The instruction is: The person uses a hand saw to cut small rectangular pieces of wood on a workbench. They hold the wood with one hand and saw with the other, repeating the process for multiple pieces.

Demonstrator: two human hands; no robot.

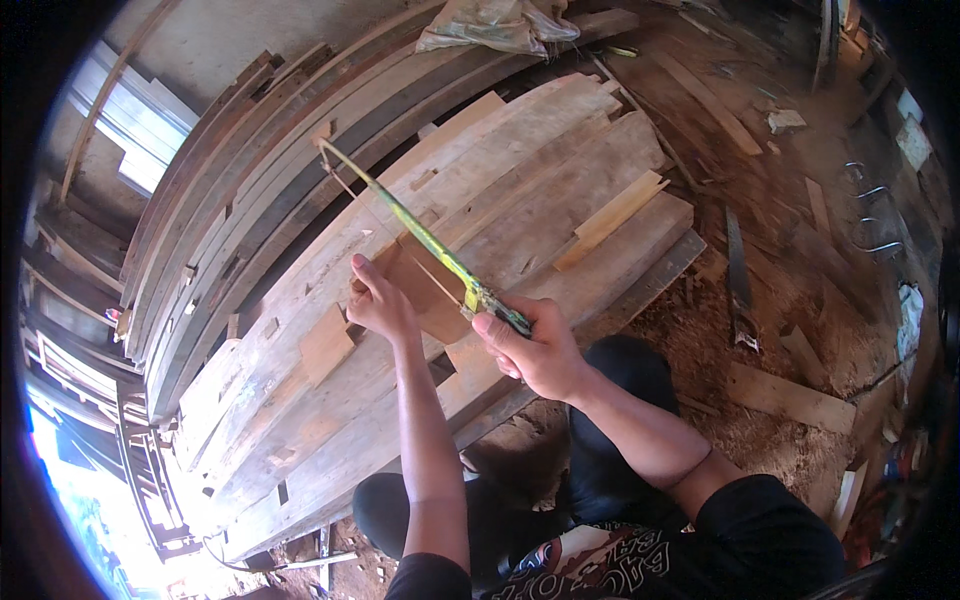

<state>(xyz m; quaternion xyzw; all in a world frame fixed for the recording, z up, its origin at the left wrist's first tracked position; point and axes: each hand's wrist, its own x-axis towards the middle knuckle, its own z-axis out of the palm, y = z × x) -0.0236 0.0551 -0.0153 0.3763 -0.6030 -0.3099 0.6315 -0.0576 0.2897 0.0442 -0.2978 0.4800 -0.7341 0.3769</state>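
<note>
My right hand (535,350) is wrapped round the handle end of a hacksaw (415,228) with a worn green-yellow frame. The saw points up and to the left, its thin blade running along the near-left side of the frame. My left hand (382,303) is closed with its thumb up, left of the saw; what its curled fingers hold is hidden. Between the two hands lies a brown flat wooden piece (432,295), partly under the saw. Whether the blade touches this piece I cannot tell. Beneath them is a stack of broad planks (560,130).
A small wood block (327,345) and a pale wood strip (612,222) lie on the planks. Curved timbers (215,215) are stacked beyond. On the sawdust-covered ground at right are a handsaw (738,270), offcuts and metal hooks (875,238). A crumpled sack (495,25) sits at the far end.
</note>
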